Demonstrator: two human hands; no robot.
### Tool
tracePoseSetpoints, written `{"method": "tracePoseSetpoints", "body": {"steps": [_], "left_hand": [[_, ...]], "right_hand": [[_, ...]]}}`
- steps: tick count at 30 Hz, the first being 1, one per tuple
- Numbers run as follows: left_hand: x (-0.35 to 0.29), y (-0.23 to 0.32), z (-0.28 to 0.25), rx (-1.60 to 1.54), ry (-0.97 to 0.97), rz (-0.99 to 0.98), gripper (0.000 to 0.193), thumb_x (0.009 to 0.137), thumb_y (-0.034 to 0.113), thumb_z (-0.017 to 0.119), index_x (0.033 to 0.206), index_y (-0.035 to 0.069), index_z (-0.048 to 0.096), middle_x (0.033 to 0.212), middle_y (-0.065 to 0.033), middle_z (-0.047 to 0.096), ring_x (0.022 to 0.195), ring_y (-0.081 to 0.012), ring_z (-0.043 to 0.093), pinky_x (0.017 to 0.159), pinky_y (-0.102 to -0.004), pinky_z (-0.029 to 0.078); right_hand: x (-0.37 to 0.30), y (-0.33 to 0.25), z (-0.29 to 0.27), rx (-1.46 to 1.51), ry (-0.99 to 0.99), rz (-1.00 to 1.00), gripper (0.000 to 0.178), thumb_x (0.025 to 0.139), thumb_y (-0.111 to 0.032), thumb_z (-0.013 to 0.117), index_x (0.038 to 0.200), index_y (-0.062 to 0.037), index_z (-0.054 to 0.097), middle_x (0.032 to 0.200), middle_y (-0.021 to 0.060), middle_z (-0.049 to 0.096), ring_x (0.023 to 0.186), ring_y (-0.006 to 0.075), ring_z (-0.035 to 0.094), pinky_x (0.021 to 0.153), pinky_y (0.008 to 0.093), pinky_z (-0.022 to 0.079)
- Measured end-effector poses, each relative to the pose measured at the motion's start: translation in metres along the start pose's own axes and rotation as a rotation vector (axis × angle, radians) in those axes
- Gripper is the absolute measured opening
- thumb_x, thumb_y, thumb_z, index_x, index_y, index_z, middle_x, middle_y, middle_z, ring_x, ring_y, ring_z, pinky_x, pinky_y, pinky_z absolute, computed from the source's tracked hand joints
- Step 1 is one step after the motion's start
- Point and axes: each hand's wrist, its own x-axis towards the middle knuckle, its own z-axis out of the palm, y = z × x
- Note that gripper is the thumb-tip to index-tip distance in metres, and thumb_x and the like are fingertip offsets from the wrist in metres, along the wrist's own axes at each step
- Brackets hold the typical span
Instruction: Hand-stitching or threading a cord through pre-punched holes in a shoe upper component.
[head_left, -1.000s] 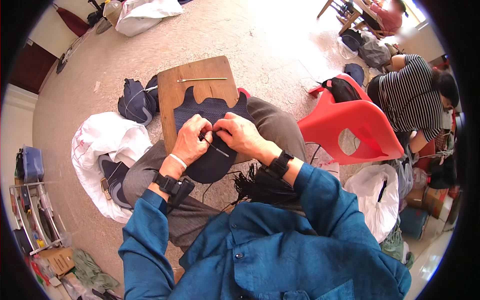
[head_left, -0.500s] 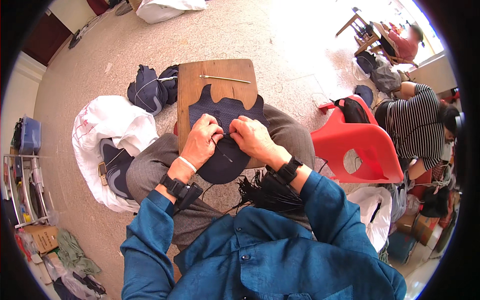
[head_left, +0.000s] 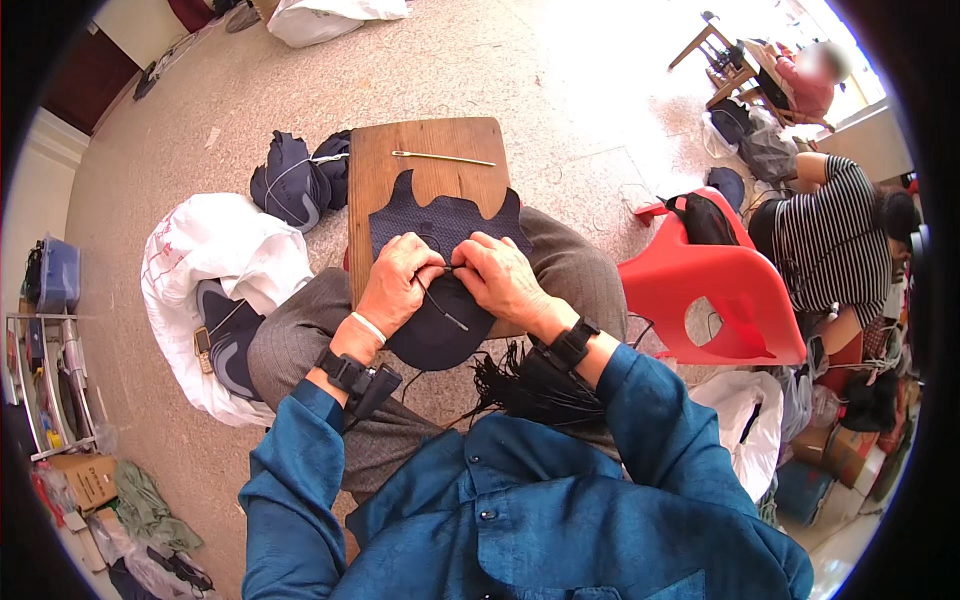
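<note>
A dark navy fabric shoe upper (head_left: 440, 335) lies over the near part of a wooden stool (head_left: 375, 150), its rounded toe toward me and its cut, pointed edges spread away. My left hand (head_left: 398, 285) and my right hand (head_left: 502, 280) meet over its middle. Both have thumb and fingers pinched on a thin black cord (head_left: 447, 266) that runs between them. A loose cord end hangs over the toe below the left fingers. Whether the cord passes through the fabric is hidden by my fingertips. A long metal needle (head_left: 443, 158) rests across the stool's far part.
A bundle of black laces (head_left: 530, 385) hangs by my lap. On the left are tied dark uppers (head_left: 288, 180) and a white sack (head_left: 210, 240) with a phone (head_left: 204, 348) on it. A red plastic chair (head_left: 715, 300) stands right, beside a person in stripes (head_left: 825, 235).
My hands stay pinched at the middle of the upper, with small finger shifts. The cord's loose end now shows more clearly over the toe.
</note>
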Motion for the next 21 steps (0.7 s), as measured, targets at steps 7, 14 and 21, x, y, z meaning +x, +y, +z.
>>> {"method": "tracePoseSetpoints", "body": {"steps": [7,14,21], "left_hand": [[0.0,0.002,0.006,0.062,0.05,0.006,0.012,0.08,0.001,0.076,0.088,0.003,0.068,0.085,-0.0096,0.062,0.085,-0.0311,0.061,0.081,-0.0398,0.048],[-0.002,0.001,0.008,0.077,0.027,0.013,0.012,0.08,0.005,0.076,0.088,0.005,0.068,0.085,-0.0083,0.063,0.086,-0.031,0.062,0.08,-0.0403,0.046],[-0.003,0.002,0.008,0.083,0.049,0.025,0.01,0.083,0.006,0.075,0.09,0.006,0.068,0.086,-0.0076,0.063,0.086,-0.03,0.062,0.08,-0.0402,0.046]], "right_hand": [[0.001,-0.002,0.009,-0.077,0.041,0.017,0.003,0.092,-0.013,0.062,0.094,-0.0103,0.062,0.091,0.009,0.059,0.089,0.0319,0.062,0.081,0.0445,0.044],[0.001,-0.003,0.014,-0.083,0.077,0.065,0.007,0.095,-0.014,0.06,0.092,-0.0092,0.063,0.091,0.0081,0.061,0.09,0.0306,0.062,0.083,0.043,0.044],[-0.001,0.001,0.007,0.104,0.102,0.04,0.005,0.091,-0.011,0.063,0.095,-0.0085,0.063,0.093,0.011,0.059,0.092,0.0331,0.061,0.082,0.0453,0.044]]}}
